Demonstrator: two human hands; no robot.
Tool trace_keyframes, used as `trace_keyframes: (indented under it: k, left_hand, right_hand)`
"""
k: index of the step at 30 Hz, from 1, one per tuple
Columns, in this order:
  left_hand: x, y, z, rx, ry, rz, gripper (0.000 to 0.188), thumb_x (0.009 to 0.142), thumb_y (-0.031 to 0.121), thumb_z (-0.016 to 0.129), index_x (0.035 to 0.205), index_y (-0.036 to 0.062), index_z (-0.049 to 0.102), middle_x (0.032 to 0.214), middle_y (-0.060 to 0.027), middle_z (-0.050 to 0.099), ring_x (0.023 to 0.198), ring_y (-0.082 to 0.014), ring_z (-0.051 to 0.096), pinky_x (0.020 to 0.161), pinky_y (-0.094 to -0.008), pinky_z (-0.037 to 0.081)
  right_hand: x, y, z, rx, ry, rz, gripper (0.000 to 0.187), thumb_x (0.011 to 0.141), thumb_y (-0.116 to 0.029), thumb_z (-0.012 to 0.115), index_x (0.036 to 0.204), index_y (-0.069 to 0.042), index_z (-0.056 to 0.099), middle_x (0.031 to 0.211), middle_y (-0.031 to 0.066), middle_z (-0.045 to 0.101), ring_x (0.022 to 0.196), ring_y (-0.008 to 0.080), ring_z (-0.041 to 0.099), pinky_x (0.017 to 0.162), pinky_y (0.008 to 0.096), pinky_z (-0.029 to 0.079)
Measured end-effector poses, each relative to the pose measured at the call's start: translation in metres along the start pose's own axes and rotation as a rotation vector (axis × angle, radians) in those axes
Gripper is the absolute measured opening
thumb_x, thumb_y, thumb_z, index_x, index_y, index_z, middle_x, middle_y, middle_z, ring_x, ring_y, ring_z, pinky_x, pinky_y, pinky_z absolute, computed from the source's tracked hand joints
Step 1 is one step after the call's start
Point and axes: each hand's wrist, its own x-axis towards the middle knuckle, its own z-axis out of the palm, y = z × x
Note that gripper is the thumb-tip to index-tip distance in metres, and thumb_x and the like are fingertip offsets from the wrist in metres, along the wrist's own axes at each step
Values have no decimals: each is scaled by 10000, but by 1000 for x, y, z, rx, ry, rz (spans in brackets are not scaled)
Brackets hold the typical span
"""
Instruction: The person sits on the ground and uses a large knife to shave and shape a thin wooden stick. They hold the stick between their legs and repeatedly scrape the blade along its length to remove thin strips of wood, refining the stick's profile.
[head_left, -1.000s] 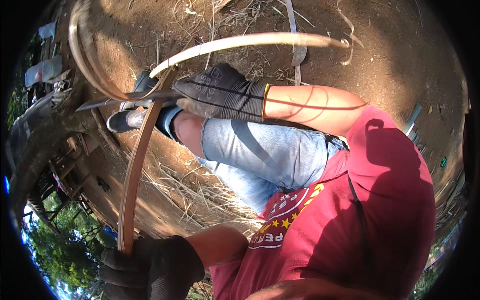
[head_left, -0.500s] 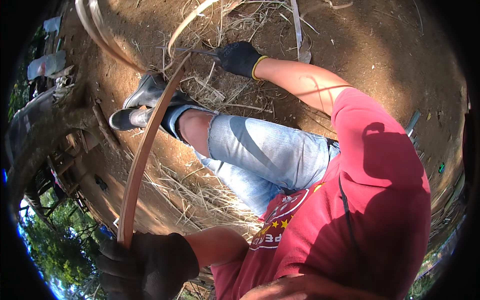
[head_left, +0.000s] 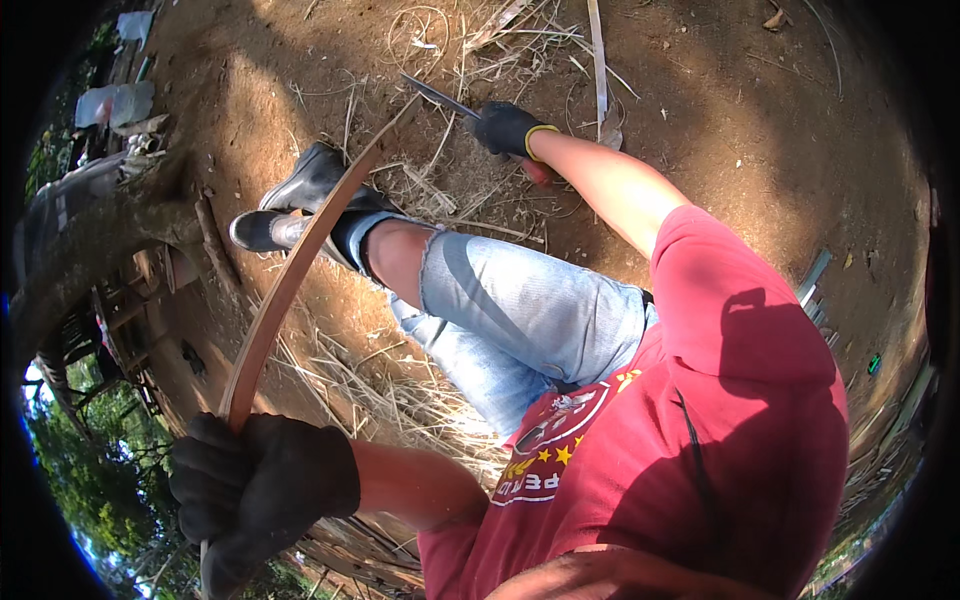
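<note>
From the head camera we see our left hand (head_left: 255, 480), in a black glove, closed tight around the near end of a long curved bamboo strip (head_left: 290, 280) that arcs up past our black shoes (head_left: 300, 200). Farther out over the straw-littered dirt (head_left: 720, 110), our gloved right hand (head_left: 505, 128) grips a dark-bladed knife (head_left: 440, 97), its blade near the strip's far end.

A single head-worn fisheye view looks steeply down the person's own body, close over the red shirt (head_left: 740, 400), which fills the lower right. Beyond the shirt, toward the upper part of the picture, lie the bent knee in blue jeans (head_left: 520, 310) and then the dirt ground (head_left: 760, 130). Straight lines bow near the dark round rim; trees and sky show left of the shirt, at the lower left edge.
</note>
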Motion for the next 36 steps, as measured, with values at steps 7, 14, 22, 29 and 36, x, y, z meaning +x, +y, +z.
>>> trace_keyframes:
  k: [7, 14, 22, 29, 36]
  left_hand:
    - [44, -26, 1, -36, -11, -123, 703, 884, 837, 234, 620, 186, 262, 574, 35, 200, 505, -122, 209, 478, -269, 228]
    - [90, -46, 49, -260, -110, -311, 675, 901, 797, 355, 697, 155, 357, 633, 18, 316, 561, -155, 337, 538, -301, 379]
    - [125, -69, 94, -446, -326, -341, 615, 912, 753, 426, 707, 173, 399, 591, 44, 316, 478, -137, 326, 475, -311, 319]
    - [139, -83, 101, -639, -403, -475, 622, 895, 737, 490, 691, 153, 421, 566, 34, 345, 434, -128, 292, 444, -305, 262]
    - [147, -80, 130, -577, -488, -501, 647, 875, 781, 462, 727, 152, 487, 540, 36, 350, 439, -122, 301, 444, -296, 242]
  right_hand:
    - [-174, 94, -39, 321, 144, 172, 455, 970, -472, 570, 1002, -27, 656, 645, 53, 591, 510, 145, 586, 478, 297, 493]
    - [-294, 200, -102, 115, 452, 221, 367, 934, -376, 654, 1042, -28, 608, 686, 58, 603, 542, 163, 589, 513, 324, 489]
    - [-273, 246, -87, -17, 665, 297, 416, 906, -387, 668, 1087, -20, 591, 816, 148, 662, 724, 273, 662, 658, 419, 511]
    - [-298, 190, -86, 28, 665, 397, 440, 905, -445, 622, 1117, -59, 622, 1001, 196, 693, 964, 382, 670, 823, 471, 505]
    - [-293, 193, -85, -53, 793, 333, 376, 921, -400, 579, 1099, -71, 612, 996, 183, 687, 944, 385, 661, 798, 474, 501]
